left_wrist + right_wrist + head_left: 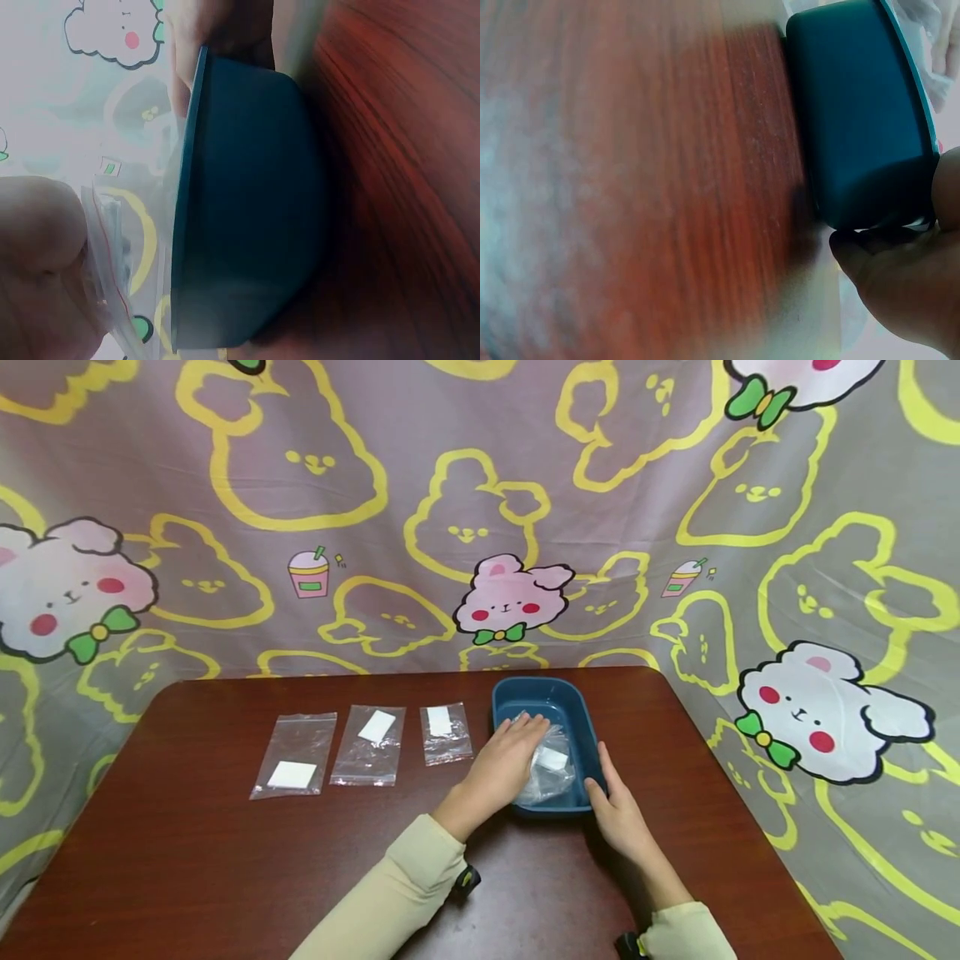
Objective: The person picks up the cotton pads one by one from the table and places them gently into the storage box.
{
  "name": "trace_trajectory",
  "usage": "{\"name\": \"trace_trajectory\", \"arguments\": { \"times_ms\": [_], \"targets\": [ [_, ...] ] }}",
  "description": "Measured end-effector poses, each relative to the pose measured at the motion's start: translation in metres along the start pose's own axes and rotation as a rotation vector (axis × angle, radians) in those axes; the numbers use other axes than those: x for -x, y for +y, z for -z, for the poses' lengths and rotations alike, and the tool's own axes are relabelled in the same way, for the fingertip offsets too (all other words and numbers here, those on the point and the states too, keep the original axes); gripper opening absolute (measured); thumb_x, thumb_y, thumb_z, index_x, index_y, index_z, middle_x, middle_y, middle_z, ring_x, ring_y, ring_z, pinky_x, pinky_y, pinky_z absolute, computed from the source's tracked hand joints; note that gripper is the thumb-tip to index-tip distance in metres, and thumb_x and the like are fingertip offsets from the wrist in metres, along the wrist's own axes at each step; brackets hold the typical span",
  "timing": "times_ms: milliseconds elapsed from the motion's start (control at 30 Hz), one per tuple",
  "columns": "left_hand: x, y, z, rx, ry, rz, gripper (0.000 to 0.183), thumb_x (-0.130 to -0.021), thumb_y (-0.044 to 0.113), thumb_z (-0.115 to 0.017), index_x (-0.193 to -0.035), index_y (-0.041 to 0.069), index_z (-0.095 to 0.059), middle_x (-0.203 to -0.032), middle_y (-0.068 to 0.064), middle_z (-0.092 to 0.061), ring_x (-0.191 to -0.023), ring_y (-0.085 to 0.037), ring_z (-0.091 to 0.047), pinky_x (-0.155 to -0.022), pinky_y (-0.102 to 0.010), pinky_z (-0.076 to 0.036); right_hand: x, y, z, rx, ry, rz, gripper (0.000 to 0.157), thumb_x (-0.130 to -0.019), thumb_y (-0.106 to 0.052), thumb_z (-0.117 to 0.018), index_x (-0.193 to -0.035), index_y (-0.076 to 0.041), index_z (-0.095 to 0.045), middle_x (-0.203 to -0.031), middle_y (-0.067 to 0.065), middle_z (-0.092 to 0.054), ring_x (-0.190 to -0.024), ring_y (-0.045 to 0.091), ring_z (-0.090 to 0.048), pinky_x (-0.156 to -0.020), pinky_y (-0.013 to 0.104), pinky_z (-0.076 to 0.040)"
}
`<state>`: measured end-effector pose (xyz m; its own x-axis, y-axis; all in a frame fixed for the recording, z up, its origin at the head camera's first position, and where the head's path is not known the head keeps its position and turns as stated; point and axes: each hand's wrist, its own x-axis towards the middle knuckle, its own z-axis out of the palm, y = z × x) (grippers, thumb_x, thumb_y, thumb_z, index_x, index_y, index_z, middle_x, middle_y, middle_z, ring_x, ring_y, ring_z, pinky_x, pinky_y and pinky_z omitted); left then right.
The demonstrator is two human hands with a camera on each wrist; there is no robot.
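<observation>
A dark blue plastic tray [540, 683] stands near the back right of the table. Over its left part, my left hand [508, 758] holds a clear plastic zip bag [542, 787] with a white label. The left wrist view shows the bag's red zip line [107, 244] beside the fingers, above the tray's rim. Bunched plastic lies in the tray, and how many bags there are cannot be made out. My right hand [624, 814] grips the tray's right side near its front corner. In the right wrist view its thumb and fingers close round the tray's edge [862, 112].
Three clear zip bags lie in a row left of the tray: a large one [296, 739], a middle one [356, 762] and a small one [450, 748], each with a white label. The brown table [225, 877] meets a cartoon-printed curtain [420, 610] at the back and sides.
</observation>
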<state>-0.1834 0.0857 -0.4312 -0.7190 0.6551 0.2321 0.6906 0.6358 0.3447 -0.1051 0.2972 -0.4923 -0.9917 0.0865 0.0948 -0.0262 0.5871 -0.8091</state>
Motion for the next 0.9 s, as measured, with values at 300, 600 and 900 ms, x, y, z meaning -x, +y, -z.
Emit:
{"name": "trace_trajectory", "arguments": {
  "times_ms": [300,600,900],
  "targets": [
    [-0.018,0.013,-0.008,-0.003,-0.047,0.001,0.047,-0.105,0.005,-0.049,-0.152,0.008,-0.045,-0.155,-0.008,-0.044,-0.145,-0.025,-0.035,-0.120,-0.042,-0.024,-0.001,0.001,0.000,-0.009,0.006,0.012,0.066,-0.106,-0.009,-0.048,-0.162,-0.007,-0.013,-0.165,0.017,-0.017,-0.150,0.035,-0.018,-0.118,0.059,-0.018],
    [-0.026,0.017,-0.013,-0.007,-0.075,0.014,0.050,-0.104,0.004,-0.051,-0.153,0.010,-0.043,-0.157,-0.007,-0.042,-0.147,-0.023,-0.033,-0.121,-0.040,-0.022,-0.002,-0.002,0.002,-0.037,0.006,0.033,0.065,-0.106,-0.009,-0.049,-0.160,-0.003,-0.014,-0.165,0.019,-0.017,-0.150,0.035,-0.018,-0.119,0.055,-0.018],
    [-0.030,0.021,-0.014,-0.011,-0.102,0.031,0.051,-0.103,0.003,-0.051,-0.153,0.011,-0.043,-0.157,-0.007,-0.042,-0.147,-0.023,-0.032,-0.122,-0.039,-0.021,-0.001,0.001,0.000,-0.039,0.008,0.046,0.065,-0.106,-0.008,-0.048,-0.161,-0.005,-0.014,-0.166,0.018,-0.016,-0.151,0.034,-0.016,-0.119,0.057,-0.017]
  ]
}}
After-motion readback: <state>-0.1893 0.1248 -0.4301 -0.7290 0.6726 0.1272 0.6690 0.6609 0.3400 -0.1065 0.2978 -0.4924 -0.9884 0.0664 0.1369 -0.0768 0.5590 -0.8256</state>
